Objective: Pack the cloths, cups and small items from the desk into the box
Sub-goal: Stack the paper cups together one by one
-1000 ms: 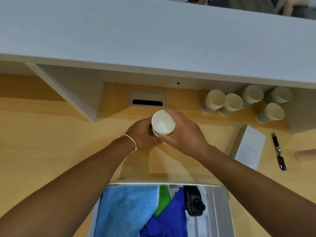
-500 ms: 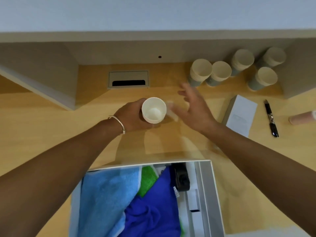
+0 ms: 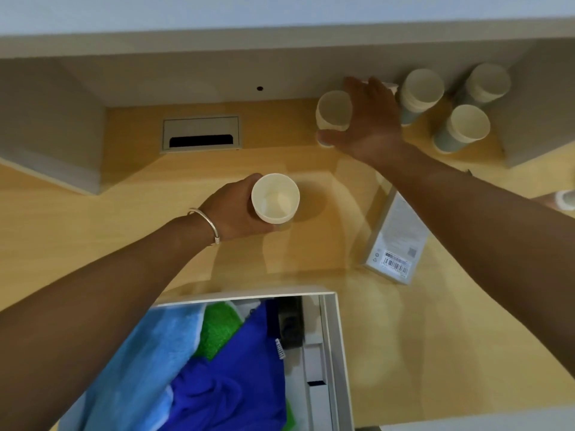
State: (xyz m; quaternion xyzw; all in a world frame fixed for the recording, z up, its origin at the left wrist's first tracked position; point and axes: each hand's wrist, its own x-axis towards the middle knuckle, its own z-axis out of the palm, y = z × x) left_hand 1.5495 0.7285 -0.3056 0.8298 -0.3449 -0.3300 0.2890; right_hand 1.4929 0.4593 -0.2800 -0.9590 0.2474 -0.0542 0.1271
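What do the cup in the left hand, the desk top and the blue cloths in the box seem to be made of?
Cup: likely paper, matte cream, thin rolled rim.
Desk top: probably wood-look laminate, pale with faint grain and a soft sheen.
Blue cloths: soft textile, perhaps microfibre or terry; fuzzy, creased folds.

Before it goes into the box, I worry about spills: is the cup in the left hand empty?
Empty: the cup in the left hand shows bare pale bottom.

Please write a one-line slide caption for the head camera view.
Left hand holds a paper cup above the desk; right hand reaches another cup.
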